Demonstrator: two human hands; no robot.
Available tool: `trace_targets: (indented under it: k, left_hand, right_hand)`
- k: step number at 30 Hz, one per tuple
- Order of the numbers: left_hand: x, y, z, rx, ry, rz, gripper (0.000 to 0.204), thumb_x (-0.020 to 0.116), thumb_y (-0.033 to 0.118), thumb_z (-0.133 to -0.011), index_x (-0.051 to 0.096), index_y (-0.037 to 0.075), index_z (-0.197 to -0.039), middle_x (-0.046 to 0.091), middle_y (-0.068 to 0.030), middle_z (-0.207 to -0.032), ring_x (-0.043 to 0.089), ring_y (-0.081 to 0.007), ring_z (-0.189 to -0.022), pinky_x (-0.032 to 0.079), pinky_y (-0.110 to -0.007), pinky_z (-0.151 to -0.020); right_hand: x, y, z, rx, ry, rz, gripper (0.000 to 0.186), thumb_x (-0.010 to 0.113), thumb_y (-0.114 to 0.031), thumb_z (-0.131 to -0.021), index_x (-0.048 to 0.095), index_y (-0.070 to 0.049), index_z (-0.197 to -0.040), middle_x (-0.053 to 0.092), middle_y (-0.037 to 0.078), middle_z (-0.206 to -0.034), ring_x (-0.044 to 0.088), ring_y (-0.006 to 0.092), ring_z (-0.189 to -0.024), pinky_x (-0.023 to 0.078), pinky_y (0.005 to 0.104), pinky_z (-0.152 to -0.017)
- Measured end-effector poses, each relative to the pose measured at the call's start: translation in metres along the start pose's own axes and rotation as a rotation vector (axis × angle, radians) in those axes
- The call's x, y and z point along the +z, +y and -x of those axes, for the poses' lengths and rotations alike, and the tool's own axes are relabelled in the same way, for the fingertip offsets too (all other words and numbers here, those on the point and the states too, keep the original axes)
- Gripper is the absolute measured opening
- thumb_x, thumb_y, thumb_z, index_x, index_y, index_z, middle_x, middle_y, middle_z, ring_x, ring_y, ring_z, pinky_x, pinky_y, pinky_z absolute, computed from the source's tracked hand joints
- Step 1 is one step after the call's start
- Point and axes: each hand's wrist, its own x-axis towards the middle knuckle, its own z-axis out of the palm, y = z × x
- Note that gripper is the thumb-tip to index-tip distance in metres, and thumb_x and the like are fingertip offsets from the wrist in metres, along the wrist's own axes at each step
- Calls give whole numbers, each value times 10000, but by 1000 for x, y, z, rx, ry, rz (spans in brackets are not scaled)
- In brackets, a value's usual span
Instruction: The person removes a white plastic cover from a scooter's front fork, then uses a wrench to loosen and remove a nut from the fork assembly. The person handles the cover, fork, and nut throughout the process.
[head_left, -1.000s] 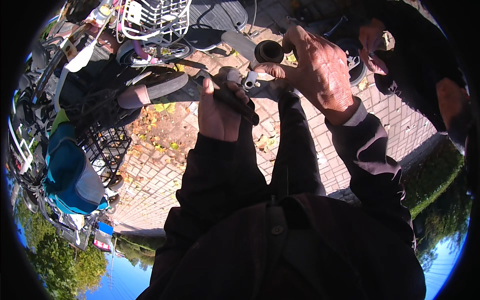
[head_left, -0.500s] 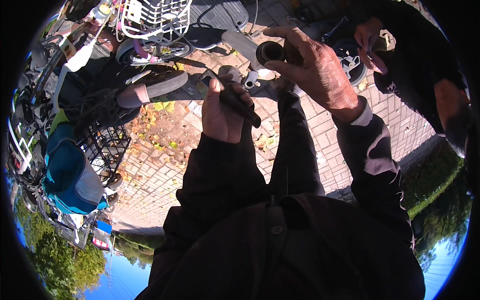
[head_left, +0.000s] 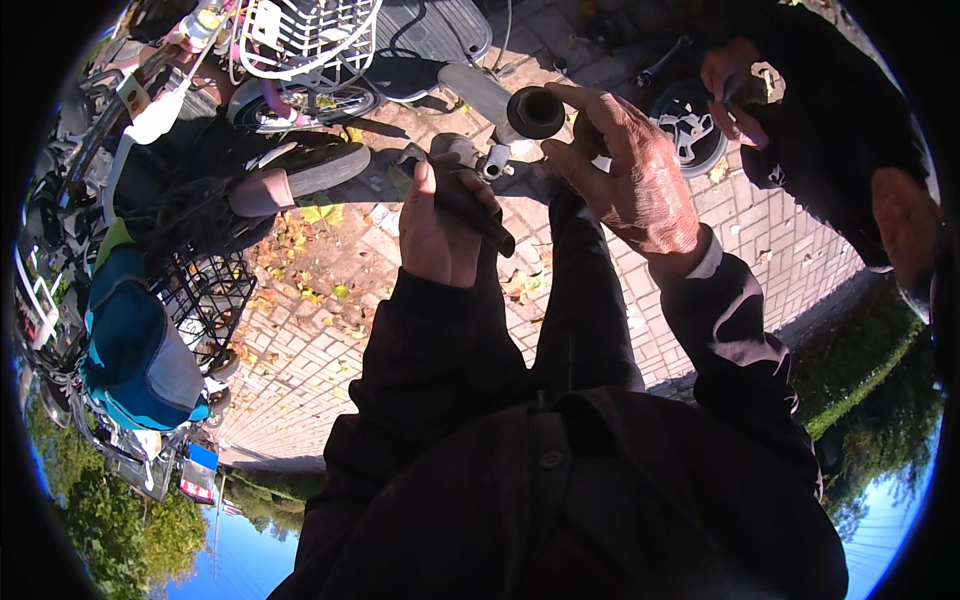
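Note:
My left hand [head_left: 440,225] is closed around a dark cylindrical piece [head_left: 480,214] held at a slant, its narrow end toward me. To its right, my right hand [head_left: 635,180] has its fingers curved and apart; the index fingertip is beside or on the rim of a black round opening [head_left: 536,113], with the thumb below it, apart from the rim. That opening tops a grey tube [head_left: 470,88]. A small silver metal fitting [head_left: 494,163] lies in view between my hands, beyond the dark piece.
Bicycles and scooters crowd the left, with a white basket [head_left: 300,35] and a teal cover [head_left: 135,350]. At right another person's hand [head_left: 730,95] is near a small black wheel [head_left: 685,135]. Brick paving [head_left: 300,370] with fallen leaves runs underneath; a hedge edges the right.
My right hand has shifted downward. Its thumb, at the ring's lower rim half a second ago, is now apart from it. My left hand keeps its hold on the dark piece.

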Motion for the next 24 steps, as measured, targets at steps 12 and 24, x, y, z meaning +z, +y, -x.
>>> trace_targets:
  k: [12, 24]
  left_hand:
    - [-4, -2, 1, 14, 16, -50, 437, 577, 420, -1008, 521, 27, -1190, 621, -91, -885, 609, -234, -800, 519, -377, -751]
    - [-2, -6, 7, 15, 4, -56, 452, 577, 421, -1008, 526, 13, -1194, 618, -93, -884, 606, -232, -794, 518, -373, -746]
  right_hand:
    - [9, -7, 3, 87, 72, -43, 303, 804, -271, -832, 678, -47, -993, 638, 82, -830, 621, 214, -746, 507, 335, -667]
    - [12, -16, 22, 130, 39, -281, 408, 627, -62, -825, 622, 3, -1229, 588, 61, -859, 557, 146, -717, 454, 264, -692]
